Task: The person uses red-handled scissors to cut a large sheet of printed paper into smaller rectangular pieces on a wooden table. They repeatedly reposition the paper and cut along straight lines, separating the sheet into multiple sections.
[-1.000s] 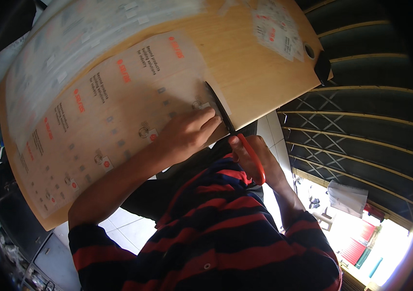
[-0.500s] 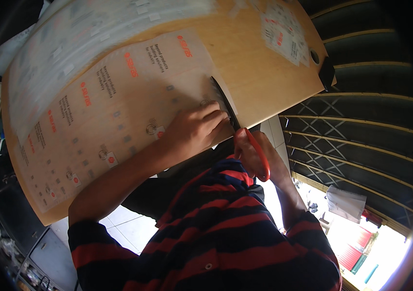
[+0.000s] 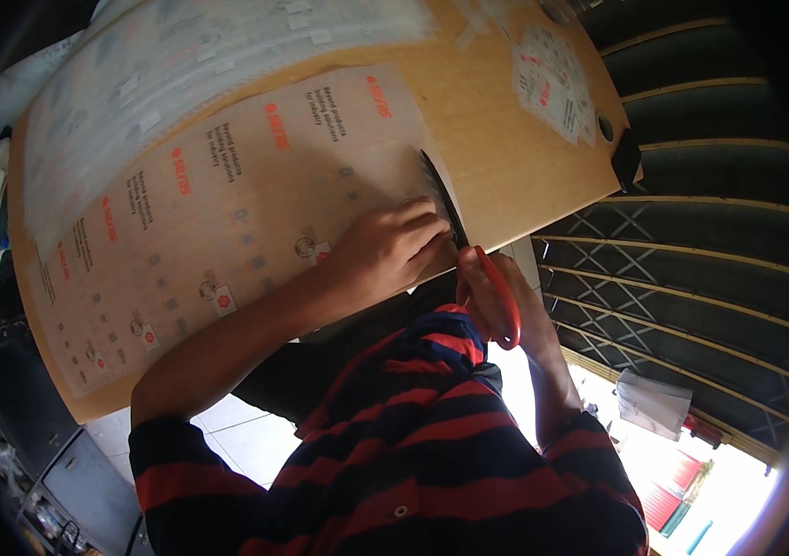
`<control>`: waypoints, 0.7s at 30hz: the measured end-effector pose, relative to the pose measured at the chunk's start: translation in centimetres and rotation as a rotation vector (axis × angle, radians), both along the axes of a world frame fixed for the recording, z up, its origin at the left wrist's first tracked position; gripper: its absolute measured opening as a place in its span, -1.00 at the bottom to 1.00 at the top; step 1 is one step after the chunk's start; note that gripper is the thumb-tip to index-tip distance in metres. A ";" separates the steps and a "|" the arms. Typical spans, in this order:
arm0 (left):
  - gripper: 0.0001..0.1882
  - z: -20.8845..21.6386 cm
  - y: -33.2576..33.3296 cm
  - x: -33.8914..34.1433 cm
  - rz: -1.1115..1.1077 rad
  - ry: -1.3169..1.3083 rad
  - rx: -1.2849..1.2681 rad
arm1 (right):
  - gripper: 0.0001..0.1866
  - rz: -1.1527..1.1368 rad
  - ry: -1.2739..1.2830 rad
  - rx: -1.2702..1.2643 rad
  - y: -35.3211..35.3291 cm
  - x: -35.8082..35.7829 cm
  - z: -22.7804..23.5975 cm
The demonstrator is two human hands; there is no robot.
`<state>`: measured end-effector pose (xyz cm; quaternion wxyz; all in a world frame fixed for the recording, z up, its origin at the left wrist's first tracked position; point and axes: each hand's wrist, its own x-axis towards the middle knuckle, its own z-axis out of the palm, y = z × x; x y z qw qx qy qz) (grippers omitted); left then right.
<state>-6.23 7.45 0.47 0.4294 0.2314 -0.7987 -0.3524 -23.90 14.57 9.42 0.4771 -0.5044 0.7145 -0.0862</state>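
Observation:
A large translucent printed sheet (image 3: 255, 208), with red logos and dark lettering, lies on the wooden table (image 3: 505, 199). My left hand (image 3: 396, 246) rests on its near right part, fingers curled and closed on the sheet close to its edge. In my right hand (image 3: 487, 292), just past the table's near edge, is a pair of scissors (image 3: 509, 296) with red handles. Their long dark blades point away from me over the sheet's right margin, beside my left fingers. My hand hides part of the handles, and I cannot tell how far apart the blades are.
Layered translucent sheets (image 3: 200, 69) cover the table's far left. Smaller printed pieces (image 3: 552, 88) lie at the far right, near a round hole (image 3: 605, 128) in the tabletop. A dark slatted shutter (image 3: 681, 241) stands to the right. Grey cabinets (image 3: 93, 486) are at lower left.
The whole view has shifted slightly, so table and sheet appear a little farther right and lower. Both hands keep nearly the same pose, with the scissors still along the sheet's right margin.

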 end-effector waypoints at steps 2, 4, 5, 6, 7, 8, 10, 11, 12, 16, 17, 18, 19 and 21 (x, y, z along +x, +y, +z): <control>-0.91 0.1 0.1 0.1 0.004 -0.011 0.014 | -0.21 -0.069 -0.018 -0.015 -0.1 1.1 0.5; -0.91 0.2 0.2 0.2 0.002 -0.015 0.017 | -0.19 -0.049 -0.033 0.006 -0.2 0.4 0.5; -0.92 0.2 0.2 0.2 -0.001 -0.017 0.012 | -0.17 -0.039 -0.043 0.015 -0.3 0.1 0.5; -0.93 0.2 0.1 0.2 -0.004 -0.019 0.006 | -0.16 -0.038 -0.045 0.021 -0.4 0.2 0.6; -0.94 0.2 0.2 0.3 0.007 -0.011 -0.002 | -0.16 -0.038 -0.047 0.027 -0.4 0.3 0.6; -0.95 0.3 0.2 0.2 0.017 -0.002 -0.012 | -0.15 -0.037 -0.048 0.031 -0.5 0.3 0.7; -0.95 0.3 0.2 0.1 0.031 0.008 -0.024 | -0.16 -0.022 -0.048 0.066 -0.7 0.0 0.6; -0.95 0.3 0.2 0.1 0.035 0.008 -0.025 | -0.17 -0.015 -0.049 0.085 -0.8 -0.1 0.4; -0.95 0.2 0.3 0.1 0.038 0.008 -0.026 | -0.16 -0.021 -0.054 0.070 -0.8 -0.1 0.3; -0.93 0.3 0.4 0.0 0.027 0.012 -0.026 | -0.13 -0.025 -0.059 0.054 -1.3 0.0 0.2; -0.93 0.4 0.3 0.0 0.025 0.017 -0.024 | -0.12 -0.018 -0.055 0.061 -1.5 -0.1 0.3; -0.93 0.5 0.3 0.1 0.023 0.022 -0.023 | -0.12 -0.007 -0.058 0.053 -1.6 -0.1 0.3; -0.93 0.5 0.3 0.1 0.024 0.021 -0.020 | -0.11 0.003 -0.061 0.044 -1.6 -0.2 0.2; -0.93 0.3 0.4 0.0 0.023 0.024 -0.015 | -0.10 0.006 -0.053 0.049 -1.8 -0.1 0.3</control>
